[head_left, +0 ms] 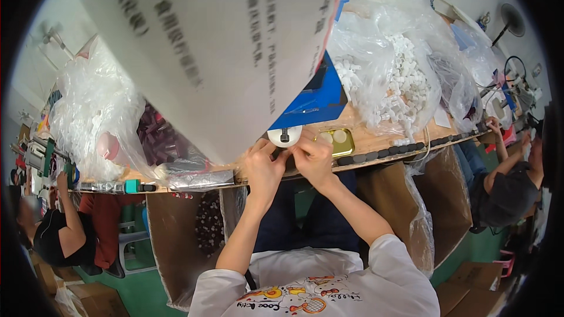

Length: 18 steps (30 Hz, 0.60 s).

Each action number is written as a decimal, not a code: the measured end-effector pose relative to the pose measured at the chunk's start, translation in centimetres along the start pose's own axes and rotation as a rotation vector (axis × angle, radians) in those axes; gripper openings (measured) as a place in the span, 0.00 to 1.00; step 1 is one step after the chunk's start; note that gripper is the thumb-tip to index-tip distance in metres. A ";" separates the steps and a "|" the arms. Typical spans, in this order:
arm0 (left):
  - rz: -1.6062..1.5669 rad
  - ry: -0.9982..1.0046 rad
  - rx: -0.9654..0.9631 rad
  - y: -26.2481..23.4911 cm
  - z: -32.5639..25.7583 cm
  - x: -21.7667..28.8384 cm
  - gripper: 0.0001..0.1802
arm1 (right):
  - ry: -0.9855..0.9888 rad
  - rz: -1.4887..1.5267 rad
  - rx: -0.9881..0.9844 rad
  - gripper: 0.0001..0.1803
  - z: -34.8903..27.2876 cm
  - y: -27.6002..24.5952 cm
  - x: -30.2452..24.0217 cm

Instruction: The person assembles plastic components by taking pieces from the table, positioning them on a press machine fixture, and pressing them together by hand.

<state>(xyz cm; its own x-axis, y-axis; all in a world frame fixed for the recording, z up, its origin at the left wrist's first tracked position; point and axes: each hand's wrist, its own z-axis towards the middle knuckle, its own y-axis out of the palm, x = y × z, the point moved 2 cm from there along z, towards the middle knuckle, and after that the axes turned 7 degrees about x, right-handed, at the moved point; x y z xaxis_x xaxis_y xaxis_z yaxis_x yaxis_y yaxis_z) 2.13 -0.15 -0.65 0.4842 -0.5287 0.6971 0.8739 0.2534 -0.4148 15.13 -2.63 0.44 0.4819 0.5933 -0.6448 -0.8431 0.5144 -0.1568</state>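
Both of my hands meet at the front of a blue machine housing (320,103), just below a white round part with a black peg (284,135). My left hand (263,167) is closed, thumb and fingertips pinched together close under the white part. Closed in a similar pinch, my right hand (313,159) sits against its right side. A small dark piece shows between the fingertips, too hidden to name. Beside my right hand lies a yellow-green metal dish (346,147) with round white pieces in it. A large printed paper sheet (217,53) hangs over the machine and hides most of it.
Clear bags hold small white plastic parts (405,76) at right; purple tubes (158,138) and another clear bag (94,111) are at left. Open cardboard boxes (388,199) stand below the table edge, one with dark pieces (210,223). People work on both sides.
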 end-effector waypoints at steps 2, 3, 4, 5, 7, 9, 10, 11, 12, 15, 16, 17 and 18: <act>-0.011 -0.077 -0.031 -0.2 0.2 0.6 0.11 | -0.064 -0.096 0.006 0.11 0.2 -0.4 0.5; -0.030 -0.101 -0.032 -0.2 0.2 0.8 0.10 | -0.064 -0.095 0.003 0.11 0.3 -0.5 0.7; -0.052 -0.123 -0.035 -0.2 0.2 0.8 0.10 | -0.195 -0.171 -0.015 0.13 0.5 -0.6 0.5; -0.054 -0.123 -0.037 -0.2 0.1 0.7 0.10 | -0.327 -0.247 -0.032 0.16 0.6 -0.7 0.3; -0.029 -0.075 -0.028 -0.1 -0.1 0.2 0.06 | -0.381 -0.264 -0.050 0.17 0.7 -0.6 0.6; -0.013 -0.055 -0.024 0.1 -0.1 0.0 0.07 | -0.438 -0.281 -0.065 0.19 0.7 -0.6 0.7; 0.010 -0.039 -0.020 0.0 -0.2 -0.1 0.07 | -0.456 -0.264 -0.096 0.18 0.5 -0.5 0.5; 0.013 -0.037 -0.017 0.0 -0.2 0.0 0.07 | -0.475 -0.247 -0.126 0.18 0.4 -0.4 0.3; 0.012 -0.047 -0.009 0.0 -0.2 0.0 0.08 | -0.477 -0.243 -0.124 0.18 0.2 -0.3 0.7; -0.021 -0.107 -0.075 -0.9 0.0 0.2 0.11 | -0.392 -0.194 -0.112 0.19 -0.4 -1.1 1.9; -0.046 -0.161 -0.137 -1.5 0.2 0.1 0.13 | -0.233 -0.222 -0.070 0.18 0.1 -1.8 2.2; -0.111 -0.192 -0.079 -2.0 0.1 0.2 0.17 | -0.076 -0.255 -0.030 0.17 0.8 -3.1 2.7; -0.176 -0.224 -0.019 -2.6 -0.2 0.1 0.22 | 0.109 -0.316 0.082 0.14 2.0 -4.6 3.5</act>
<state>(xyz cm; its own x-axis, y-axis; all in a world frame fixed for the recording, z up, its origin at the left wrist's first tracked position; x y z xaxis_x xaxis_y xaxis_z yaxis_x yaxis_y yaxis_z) -0.12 -0.99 0.35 0.3242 -0.3709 0.8702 0.9455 0.1571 -0.2853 21.16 -1.68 0.35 0.6840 0.3293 -0.6509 -0.6320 0.7130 -0.3035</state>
